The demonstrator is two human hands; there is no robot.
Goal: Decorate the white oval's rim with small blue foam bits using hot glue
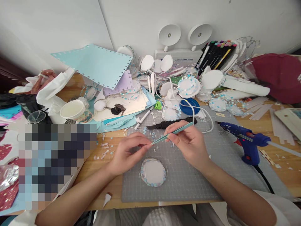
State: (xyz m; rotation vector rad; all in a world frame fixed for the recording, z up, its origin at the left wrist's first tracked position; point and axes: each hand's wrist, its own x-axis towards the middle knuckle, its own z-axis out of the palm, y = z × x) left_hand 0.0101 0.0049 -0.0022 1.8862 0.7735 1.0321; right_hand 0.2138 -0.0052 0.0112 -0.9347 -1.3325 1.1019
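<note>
Above the grey cutting mat [188, 185], fine handwork at the tweezer tips is judged to be the step in hand. Teal tweezers [181, 128] are gripped near mid-length by the right hand [190, 144], thumb and fingers closed on the arms, with the tips pointed left and slightly down. At those tips, the thumb and forefinger of the left hand [124, 153] are brought nearly together. Whether a small piece is pinched there, or only the tips are touched, cannot be told; nor can the gap between the tweezer arms be judged.

Just below the hands, a white disc [154, 171] edged with small pale-blue and lilac shapes is laid flat on the mat, touched by neither hand. To the right, a blue hot-glue gun [249, 150] is set down, nozzle towards the mat's middle, a glue stick [284, 147] protruding behind. Beyond the hands, a black utility knife [162, 125] is placed, blade exposed.

For any next move, steady tips and light finger pressure are judged to be called for.
</note>
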